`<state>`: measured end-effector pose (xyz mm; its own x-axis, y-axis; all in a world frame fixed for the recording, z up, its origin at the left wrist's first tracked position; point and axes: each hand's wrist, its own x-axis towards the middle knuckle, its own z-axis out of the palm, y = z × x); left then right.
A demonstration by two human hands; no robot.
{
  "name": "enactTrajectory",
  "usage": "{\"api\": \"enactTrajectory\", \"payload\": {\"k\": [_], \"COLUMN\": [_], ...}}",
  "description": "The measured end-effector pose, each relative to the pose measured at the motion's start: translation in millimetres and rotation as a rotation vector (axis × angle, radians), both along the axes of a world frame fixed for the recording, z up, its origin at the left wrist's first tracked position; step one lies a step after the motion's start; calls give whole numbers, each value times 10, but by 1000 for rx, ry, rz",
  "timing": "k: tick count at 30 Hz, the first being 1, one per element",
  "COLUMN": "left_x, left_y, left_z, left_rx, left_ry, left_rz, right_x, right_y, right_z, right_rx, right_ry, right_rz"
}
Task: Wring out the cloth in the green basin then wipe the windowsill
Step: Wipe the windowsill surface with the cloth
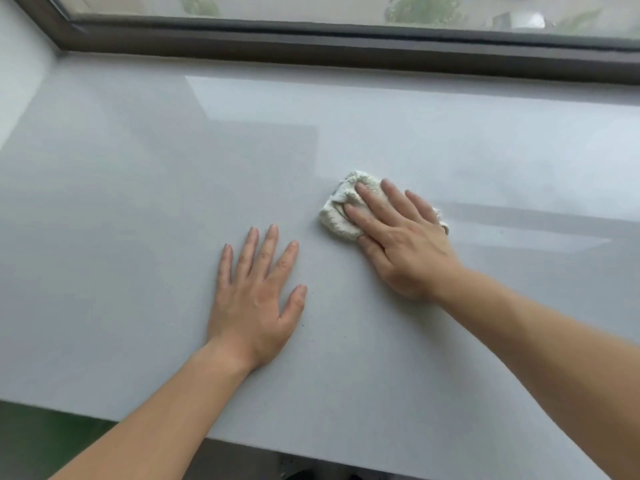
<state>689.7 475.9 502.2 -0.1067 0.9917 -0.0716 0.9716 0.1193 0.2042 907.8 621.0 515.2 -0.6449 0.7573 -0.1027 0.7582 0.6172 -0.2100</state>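
Observation:
A crumpled off-white cloth (341, 207) lies on the wide pale grey windowsill (138, 202), a little right of the middle. My right hand (403, 237) presses flat on top of the cloth, fingers spread over it and thumb at its near edge. My left hand (258, 292) rests palm down on the bare sill to the left of the cloth, fingers apart and holding nothing. A green shape (41, 441) shows below the sill's front edge at the lower left; it may be the basin, mostly hidden.
A dark window frame (346, 53) runs along the back of the sill, with glass above it. A pale wall (17, 81) closes the sill on the left. The sill's front edge (311, 452) runs across the bottom, with dark floor beneath.

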Motion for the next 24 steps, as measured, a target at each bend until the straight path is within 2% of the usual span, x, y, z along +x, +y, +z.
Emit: {"api": "enactTrajectory", "payload": {"k": [3, 5, 6, 8, 10, 12, 14, 16, 19, 20, 24], "left_x": [18, 54, 80, 139, 168, 154, 138, 140, 133, 134, 131], "left_y": [-3, 55, 127, 370, 720, 1085, 1356, 1490, 1495, 1483, 1499], "left_z": [-1, 25, 44, 79, 102, 95, 81, 62, 53, 49, 37], "left_rx": [29, 97, 144, 207, 198, 136, 36, -35, -35, -31, -22], "left_ry": [-20, -39, -49, -74, -103, -117, -72, 5, 24, 21, 25], "left_rz": [8, 25, 33, 49, 67, 73, 43, 8, 9, 9, 7], "right_x": [48, -146, -272, -414, -323, -182, -88, -72, -379, -513, -631], "right_y": [679, 818, 759, 505, 439, 747, 1172, 1516, 1616, 1525, 1348], "right_z": [-4, 3, -3, -26, -7, 13, -15, -26, -9, -8, 14], "right_rx": [-5, -43, -33, 16, 17, 14, 44, 41, -10, -10, 25], "right_ry": [-16, 10, 9, 24, 6, -17, -20, -11, -9, -13, -6], "right_rz": [-263, -455, -475, -321, -100, -19, -132, -339, -520, -475, -34]}}
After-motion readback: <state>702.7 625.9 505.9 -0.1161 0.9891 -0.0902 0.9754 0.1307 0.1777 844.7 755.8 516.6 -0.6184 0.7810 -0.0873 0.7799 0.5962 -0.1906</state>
